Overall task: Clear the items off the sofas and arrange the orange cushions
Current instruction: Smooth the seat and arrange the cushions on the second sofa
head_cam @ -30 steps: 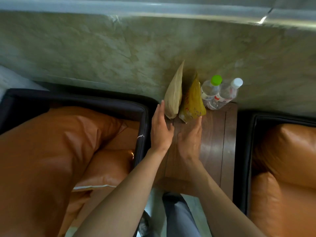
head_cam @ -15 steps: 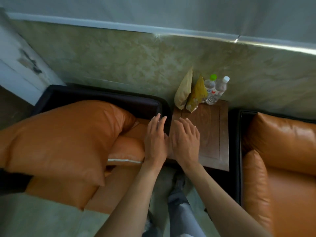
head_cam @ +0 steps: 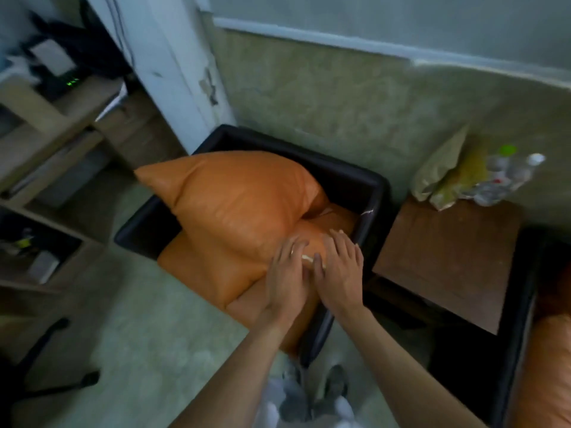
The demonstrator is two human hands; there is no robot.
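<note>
From the head camera, we look down on a black-framed sofa (head_cam: pixel 349 177) piled with orange leather cushions. A large orange leather cushion (head_cam: pixel 234 199) leans tilted across the seat, its corner reaching past the sofa's left arm, and a smaller orange leather cushion (head_cam: pixel 327 227) lies beneath it toward the right arm. Our left hand (head_cam: pixel 285 279) and right hand (head_cam: pixel 340 273) sit side by side, fingers straight, at the lower edge of the big cushion, where a pale strip shows between them. Each grip reads as released, palms down; the blur keeps us from telling whether the fingertips press the leather or only hover above it.

Just right of the sofa stands a dark wooden worktop (head_cam: pixel 448 257). At its far edge, against the mottled green wall (head_cam: pixel 355 97), lean a tan paper packet (head_cam: pixel 438 168), a yellow snack bag (head_cam: pixel 460 180) and two clear plastic water bottles (head_cam: pixel 506 177), one capped green, one white. A second orange cushion (head_cam: pixel 547 366) shows at the right edge.
</note>
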